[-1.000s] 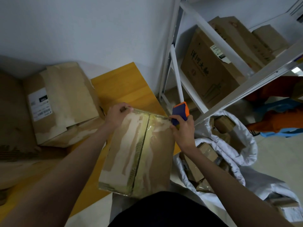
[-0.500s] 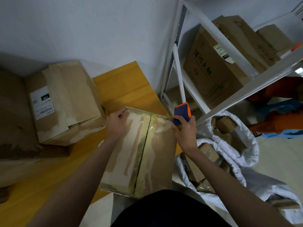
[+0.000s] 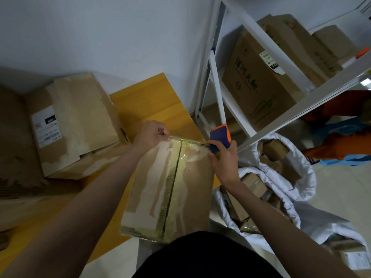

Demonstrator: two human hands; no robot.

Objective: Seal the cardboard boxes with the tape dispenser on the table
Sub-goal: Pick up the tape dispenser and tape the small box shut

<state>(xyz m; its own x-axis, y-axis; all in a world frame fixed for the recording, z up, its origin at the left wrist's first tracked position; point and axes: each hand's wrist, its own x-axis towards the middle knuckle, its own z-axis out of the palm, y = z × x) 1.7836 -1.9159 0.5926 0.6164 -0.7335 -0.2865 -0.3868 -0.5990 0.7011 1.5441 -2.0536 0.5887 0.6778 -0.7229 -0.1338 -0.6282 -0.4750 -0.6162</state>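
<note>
Clear tape stretched across the cardboard box's (image 3: 170,189) far edge.
Left hand (image 3: 151,135) pinches the tape end; right hand's (image 3: 223,159) grip is clamped on the tape dispenser (image 3: 220,137).

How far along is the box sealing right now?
Done: clear tape already runs down the centre seam of the box in front. In hand: the left hand pinches a tape strip along the far edge while the right hand holds the tape dispenser at the far right corner. Left: cutting that strip; the labelled box looks loosely closed.

Single head view, wide-angle, looks steeply down, close over cardboard box (image 3: 168,189) at table (image 3: 148,101) edge.
</note>
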